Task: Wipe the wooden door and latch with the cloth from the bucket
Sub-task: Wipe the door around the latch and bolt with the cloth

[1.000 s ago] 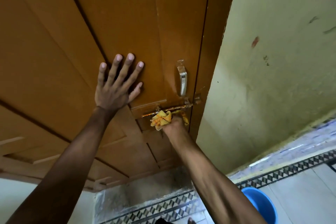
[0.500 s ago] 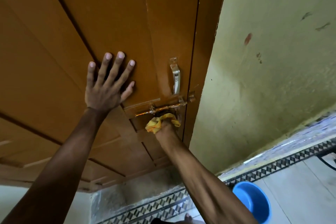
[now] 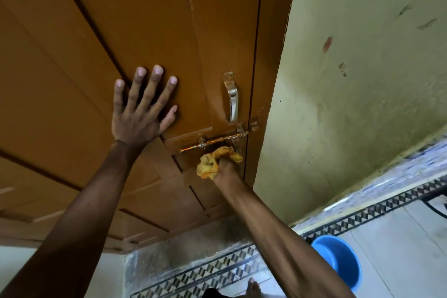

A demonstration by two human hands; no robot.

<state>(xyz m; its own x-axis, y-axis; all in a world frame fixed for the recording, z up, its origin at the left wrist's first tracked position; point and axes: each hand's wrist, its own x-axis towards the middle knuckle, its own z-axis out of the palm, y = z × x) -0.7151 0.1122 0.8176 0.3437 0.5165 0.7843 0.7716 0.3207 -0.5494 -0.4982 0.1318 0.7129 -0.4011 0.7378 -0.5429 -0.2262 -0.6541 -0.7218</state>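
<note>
A brown panelled wooden door (image 3: 101, 38) fills the left and middle of the view. A brass sliding latch (image 3: 217, 138) runs across it below a silver pull handle (image 3: 232, 98). My right hand (image 3: 226, 170) is bunched around a yellow cloth (image 3: 212, 161), pressing it on the door just under the latch bolt. My left hand (image 3: 142, 111) lies flat on the door panel, fingers spread, left of the handle. A blue bucket (image 3: 338, 261) stands on the floor at the lower right, partly behind my right forearm.
A pale green wall (image 3: 362, 80) with marks rises right of the door frame. Patterned tile borders (image 3: 362, 215) cross the light floor below. My toes (image 3: 252, 286) show at the bottom edge, close to the threshold.
My right hand with the cloth has slid down from the latch bolt to just beneath it. My left hand stays flat on the panel. The view shifted a little.
</note>
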